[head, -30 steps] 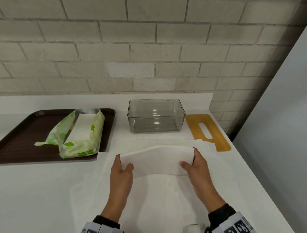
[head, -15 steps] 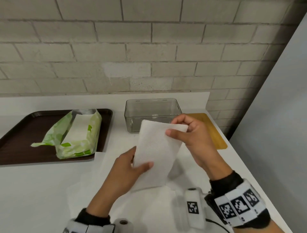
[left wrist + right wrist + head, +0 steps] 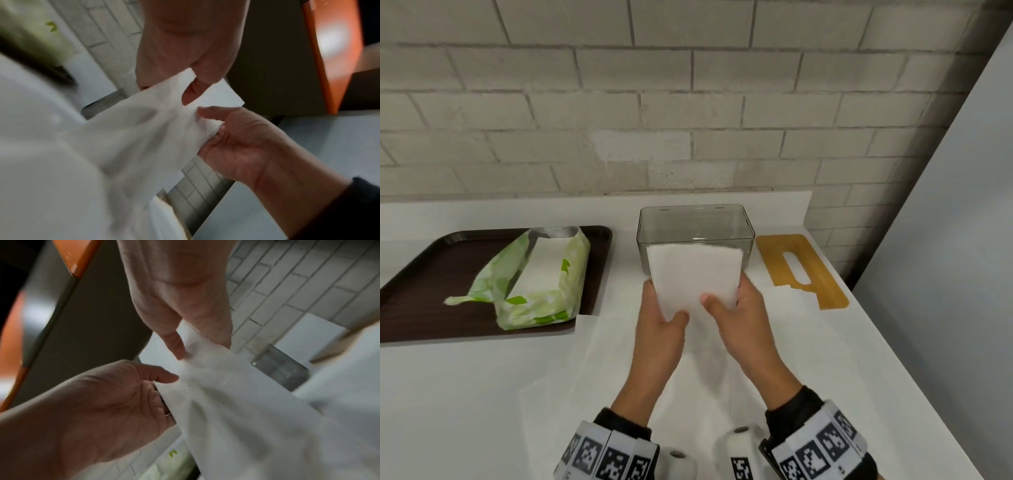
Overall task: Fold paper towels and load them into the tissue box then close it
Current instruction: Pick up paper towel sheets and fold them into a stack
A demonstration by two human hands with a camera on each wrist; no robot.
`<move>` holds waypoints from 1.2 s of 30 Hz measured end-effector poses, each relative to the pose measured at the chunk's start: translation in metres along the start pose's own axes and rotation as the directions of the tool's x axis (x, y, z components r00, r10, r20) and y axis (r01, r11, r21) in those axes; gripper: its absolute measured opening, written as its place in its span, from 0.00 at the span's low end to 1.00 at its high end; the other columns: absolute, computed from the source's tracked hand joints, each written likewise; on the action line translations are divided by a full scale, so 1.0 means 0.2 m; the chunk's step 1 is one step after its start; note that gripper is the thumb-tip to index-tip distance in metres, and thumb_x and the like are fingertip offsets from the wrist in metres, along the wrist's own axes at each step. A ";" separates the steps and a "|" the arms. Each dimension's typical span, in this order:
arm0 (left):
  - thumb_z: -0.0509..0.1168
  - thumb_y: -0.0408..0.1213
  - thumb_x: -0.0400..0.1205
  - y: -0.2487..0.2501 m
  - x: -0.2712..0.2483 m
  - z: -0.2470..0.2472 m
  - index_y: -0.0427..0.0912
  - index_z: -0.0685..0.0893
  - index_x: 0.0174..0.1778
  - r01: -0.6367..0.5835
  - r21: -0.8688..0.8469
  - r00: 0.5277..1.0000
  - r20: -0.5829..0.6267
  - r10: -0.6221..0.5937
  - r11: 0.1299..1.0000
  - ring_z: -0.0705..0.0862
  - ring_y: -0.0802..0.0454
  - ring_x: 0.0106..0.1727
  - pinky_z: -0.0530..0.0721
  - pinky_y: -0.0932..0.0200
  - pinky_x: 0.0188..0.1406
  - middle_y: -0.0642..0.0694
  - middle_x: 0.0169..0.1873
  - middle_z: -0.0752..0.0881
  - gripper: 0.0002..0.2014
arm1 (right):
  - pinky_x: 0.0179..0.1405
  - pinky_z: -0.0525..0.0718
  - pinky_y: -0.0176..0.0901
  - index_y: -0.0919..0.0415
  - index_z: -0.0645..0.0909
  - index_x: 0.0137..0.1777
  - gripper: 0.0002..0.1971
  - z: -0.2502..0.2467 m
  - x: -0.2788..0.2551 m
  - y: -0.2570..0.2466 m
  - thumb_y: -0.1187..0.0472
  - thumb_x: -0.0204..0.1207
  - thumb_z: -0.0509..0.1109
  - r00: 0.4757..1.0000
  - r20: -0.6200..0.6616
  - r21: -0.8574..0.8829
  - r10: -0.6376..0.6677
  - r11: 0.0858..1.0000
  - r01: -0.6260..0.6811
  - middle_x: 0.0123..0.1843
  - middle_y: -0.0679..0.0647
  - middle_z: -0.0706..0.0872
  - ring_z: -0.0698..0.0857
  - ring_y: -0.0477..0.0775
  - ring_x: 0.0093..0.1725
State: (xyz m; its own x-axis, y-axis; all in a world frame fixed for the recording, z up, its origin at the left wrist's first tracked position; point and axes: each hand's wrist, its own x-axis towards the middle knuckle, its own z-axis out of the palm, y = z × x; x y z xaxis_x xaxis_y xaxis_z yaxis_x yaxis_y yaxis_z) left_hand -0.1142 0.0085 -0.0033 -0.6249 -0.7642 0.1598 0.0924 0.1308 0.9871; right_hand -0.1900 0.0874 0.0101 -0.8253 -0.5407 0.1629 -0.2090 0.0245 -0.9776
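A folded white paper towel (image 3: 695, 274) is held up in the air just in front of the clear tissue box (image 3: 695, 222), hiding the box's front wall. My left hand (image 3: 664, 305) pinches its lower left corner, thumb on the near face. My right hand (image 3: 722, 294) pinches the lower right side the same way. In the left wrist view my left hand (image 3: 164, 91) pinches the towel (image 3: 144, 129); the right wrist view shows my right hand (image 3: 202, 348) pinching it too. The box stands open and looks empty. Its wooden lid (image 3: 801, 270) lies flat to the right.
A dark tray (image 3: 414, 274) at the left holds an opened green pack of paper towels (image 3: 537, 274). More unfolded white towels (image 3: 756, 359) lie spread on the white counter under my hands. The brick wall stands behind the box, and the counter's right edge is close to the lid.
The towel was lifted off the counter, folded into a smaller rectangle, and brought forward to the box. Both hands have shifted to grip its lower corners.
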 end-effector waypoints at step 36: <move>0.66 0.26 0.80 -0.02 -0.10 -0.38 0.50 0.81 0.60 0.132 -0.062 0.980 -0.144 -0.140 0.989 0.86 0.53 0.52 0.83 0.58 0.47 0.53 0.51 0.88 0.16 | 0.39 0.86 0.39 0.54 0.85 0.34 0.17 -0.27 0.17 -0.19 0.52 0.48 0.87 0.927 0.331 0.570 -0.177 0.821 -0.046 0.33 0.50 0.87 0.86 0.48 0.36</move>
State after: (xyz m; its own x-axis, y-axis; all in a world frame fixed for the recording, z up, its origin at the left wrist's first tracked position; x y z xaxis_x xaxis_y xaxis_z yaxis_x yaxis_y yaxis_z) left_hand -0.0425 -0.0254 -0.0098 -0.5136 -0.8578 0.0203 0.0570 -0.0105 0.9983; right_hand -0.2379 0.1132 0.0597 -0.5544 -0.7837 0.2803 0.1656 -0.4339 -0.8856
